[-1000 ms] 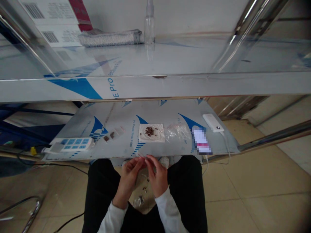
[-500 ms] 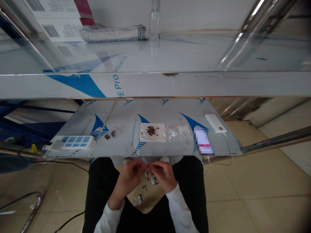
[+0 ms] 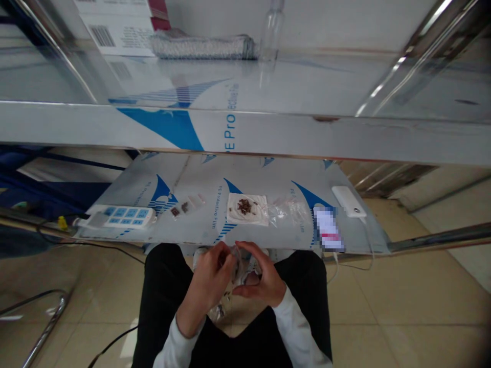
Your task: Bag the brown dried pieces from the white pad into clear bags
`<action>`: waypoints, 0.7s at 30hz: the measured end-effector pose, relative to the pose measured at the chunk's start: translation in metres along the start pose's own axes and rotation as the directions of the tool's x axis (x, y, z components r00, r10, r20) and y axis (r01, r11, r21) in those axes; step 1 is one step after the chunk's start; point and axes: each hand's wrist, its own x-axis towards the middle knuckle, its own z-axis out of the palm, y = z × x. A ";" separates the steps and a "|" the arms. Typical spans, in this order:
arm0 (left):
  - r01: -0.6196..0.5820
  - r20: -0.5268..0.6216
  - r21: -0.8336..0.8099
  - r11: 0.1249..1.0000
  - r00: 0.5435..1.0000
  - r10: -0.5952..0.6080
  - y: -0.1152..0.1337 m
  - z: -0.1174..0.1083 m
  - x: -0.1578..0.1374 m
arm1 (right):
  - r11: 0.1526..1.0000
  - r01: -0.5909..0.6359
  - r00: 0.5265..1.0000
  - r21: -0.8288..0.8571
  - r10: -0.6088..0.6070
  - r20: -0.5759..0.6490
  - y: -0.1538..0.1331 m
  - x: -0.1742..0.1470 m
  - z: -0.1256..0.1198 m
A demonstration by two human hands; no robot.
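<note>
Between my hands, just in front of the shelf's edge, is a small clear plastic bag (image 3: 238, 266). My left hand (image 3: 213, 271) is closed, with thumb and forefinger pinching the bag's left side. On the other side my right hand (image 3: 266, 278) curves round the bag, thumb and forefinger wide apart, other fingers partly hidden behind the plastic. What the bag contains is too blurred to make out. Ahead on the shelf, a heap of small brown pieces (image 3: 244, 207) lies on a white cloth or paper (image 3: 260, 217). Crumpled clear bags (image 3: 287, 210) lie to its right.
On the low shelf (image 3: 203, 171), small bags with dark pieces (image 3: 184, 207) and a power strip (image 3: 130, 217) lie left. A phone (image 3: 328, 230) and a white power bank (image 3: 347, 201), both cabled, lie right. A higher shelf (image 3: 276, 135) overhangs. Small bags (image 3: 217, 312) are below my hands.
My right hand has gone from a pinch to a wider curve round the bag, its thumb and forefinger now spread. The view has shifted slightly left. Things on the shelf have stayed put.
</note>
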 end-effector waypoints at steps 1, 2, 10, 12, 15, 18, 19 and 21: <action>0.007 -0.003 -0.009 1.000 1.000 -0.007 -0.001 0.000 0.000 | 1.000 -0.002 1.000 -0.013 0.002 -0.007 0.001 0.002 0.002; 0.012 -0.008 -0.017 1.000 1.000 -0.012 -0.002 0.000 0.000 | 1.000 -0.009 1.000 -0.028 0.009 -0.018 0.002 0.004 0.005; 0.003 -0.149 0.085 0.996 0.989 0.009 -0.041 -0.022 0.038 | 0.951 -0.203 0.978 -0.235 0.184 -0.100 0.029 0.044 -0.007; 0.098 -0.221 0.273 0.957 0.975 -0.037 -0.065 -0.033 0.070 | 0.799 -0.204 0.975 -0.565 0.218 -0.043 0.042 0.072 -0.029; 0.254 -0.322 0.408 0.877 0.939 -0.122 -0.101 -0.048 0.123 | 0.480 -0.091 0.932 -0.873 0.349 0.095 0.061 0.122 -0.057; 0.340 -0.353 0.440 0.831 0.917 -0.188 -0.127 -0.056 0.164 | 0.289 0.018 0.874 -0.957 0.460 0.156 0.075 0.162 -0.065; 0.363 -0.352 0.452 0.814 0.912 -0.212 -0.132 -0.057 0.173 | 0.239 0.061 0.854 -0.969 0.490 0.175 0.078 0.170 -0.063; 0.392 -0.336 0.482 0.784 0.909 -0.249 -0.140 -0.057 0.185 | 0.160 0.155 0.812 -0.975 0.541 0.218 0.083 0.181 -0.056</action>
